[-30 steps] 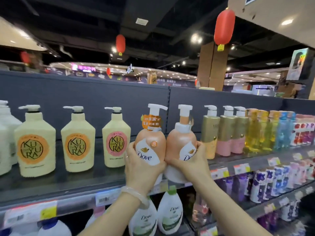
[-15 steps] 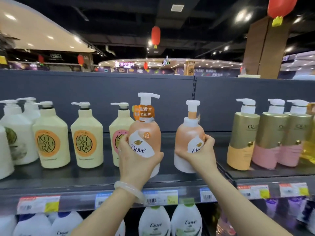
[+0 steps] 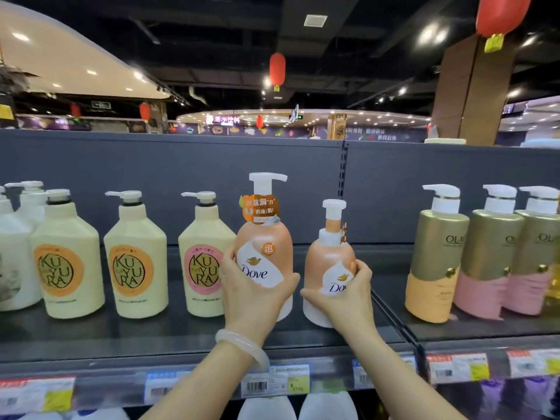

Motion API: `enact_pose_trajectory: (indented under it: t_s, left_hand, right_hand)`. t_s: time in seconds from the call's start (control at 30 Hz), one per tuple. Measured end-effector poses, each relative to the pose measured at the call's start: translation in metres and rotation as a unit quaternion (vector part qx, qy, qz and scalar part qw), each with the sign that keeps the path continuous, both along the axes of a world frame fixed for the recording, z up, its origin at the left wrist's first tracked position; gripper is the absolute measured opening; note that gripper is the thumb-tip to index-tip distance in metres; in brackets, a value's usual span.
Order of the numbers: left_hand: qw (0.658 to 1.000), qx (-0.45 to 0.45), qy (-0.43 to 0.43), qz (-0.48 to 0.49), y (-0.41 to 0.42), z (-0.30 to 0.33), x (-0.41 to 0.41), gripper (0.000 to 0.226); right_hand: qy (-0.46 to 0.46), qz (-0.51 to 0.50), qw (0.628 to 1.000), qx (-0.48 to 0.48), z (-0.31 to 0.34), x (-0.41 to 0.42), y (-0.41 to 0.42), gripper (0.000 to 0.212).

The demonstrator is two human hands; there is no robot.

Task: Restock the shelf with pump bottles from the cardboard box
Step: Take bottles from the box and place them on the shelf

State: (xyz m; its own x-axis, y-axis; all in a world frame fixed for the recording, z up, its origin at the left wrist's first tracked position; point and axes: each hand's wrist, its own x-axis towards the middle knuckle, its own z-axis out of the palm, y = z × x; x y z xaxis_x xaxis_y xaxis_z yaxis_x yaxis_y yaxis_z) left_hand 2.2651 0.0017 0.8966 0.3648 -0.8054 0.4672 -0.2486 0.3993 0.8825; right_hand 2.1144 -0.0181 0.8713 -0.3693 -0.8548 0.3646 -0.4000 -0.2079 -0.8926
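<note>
Two hands: each grips one peach Dove pump bottle on the top shelf (image 3: 169, 334).
Nearest, price strip: labels (image 3: 274, 380) along the shelf's front edge, print too blurred to read.
Below the strip: white bottle tops (image 3: 266, 409), cut off by the frame's lower edge.
Left hand (image 3: 253, 298): fingers wrapped round the lower body of the left Dove bottle (image 3: 263, 253); a pale bangle (image 3: 242, 347) on the wrist.
Left Dove bottle: upright, pump spout pointing right, an orange tag round its neck; base hidden behind the hand, so I cannot tell if it rests on the shelf.
Right hand (image 3: 348, 301): fingers curled round the front of the right Dove bottle (image 3: 328, 268), thumb underneath to the left.
Right Dove bottle: upright, just beside the first, apart from it; label partly covered.
Contents: both bottles opaque, fill unseen.
Left neighbours: three cream Kuyura bottles (image 3: 136, 262) in a row.
Right neighbours: gold Olay bottles (image 3: 436, 256), names cut short.
Far: red lanterns (image 3: 277, 69) under a dark ceiling.
</note>
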Motion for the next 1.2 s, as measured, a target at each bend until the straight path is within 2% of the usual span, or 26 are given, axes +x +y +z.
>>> enact_pose_trajectory:
  t_s: [0.27,0.4,0.53,0.83,1.2]
  left_hand:
    - [1.0,0.02,-0.014,-0.002,-0.024,-0.021,-0.016,0.099]
    - [0.995,0.068,-0.074,-0.011,-0.029,-0.03,-0.014,0.101]
    - [0.989,0.104,-0.093,-0.038,-0.03,-0.03,-0.008,0.103]
    - [0.981,0.139,-0.131,-0.032,-0.026,-0.026,-0.007,0.109]
    - [0.968,0.172,-0.176,-0.036,-0.001,-0.026,0.003,0.103]
  right_hand:
    - [-0.006,0.039,0.999,0.015,-0.007,-0.004,0.002,0.113]
    - [0.001,0.036,0.999,0.015,-0.008,-0.004,0.002,0.112]
    - [0.009,0.032,0.999,0.012,-0.007,-0.004,0.002,0.11]
    - [0.012,0.046,0.999,0.015,-0.002,-0.004,0.006,0.113]
    - [0.038,0.014,0.999,0.034,0.008,0.002,0.015,0.117]
